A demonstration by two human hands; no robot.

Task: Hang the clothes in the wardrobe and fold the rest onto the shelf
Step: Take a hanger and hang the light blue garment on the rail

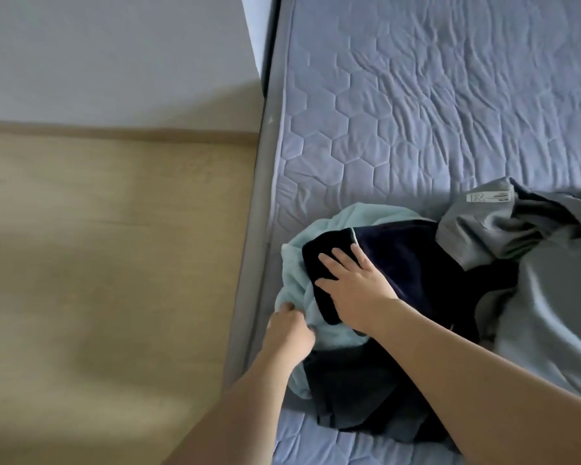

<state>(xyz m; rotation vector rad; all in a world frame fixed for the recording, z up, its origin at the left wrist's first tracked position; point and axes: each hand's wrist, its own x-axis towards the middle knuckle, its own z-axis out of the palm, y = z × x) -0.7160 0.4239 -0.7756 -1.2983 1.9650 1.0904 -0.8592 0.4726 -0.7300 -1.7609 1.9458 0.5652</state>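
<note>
Navy garment (399, 260) lies on top of pale teal garment (299, 283), near left edge of quilted mattress (416, 112); grey garment (534, 280) just right. Right hand (356, 280) flat, fingers spread, presses navy cloth. Left hand (289, 327) pinches teal edge. Advice: keep navy piece pressed down, draw teal out slowly toward left, avoid dragging pile onto wooden floor (114, 246).
</note>
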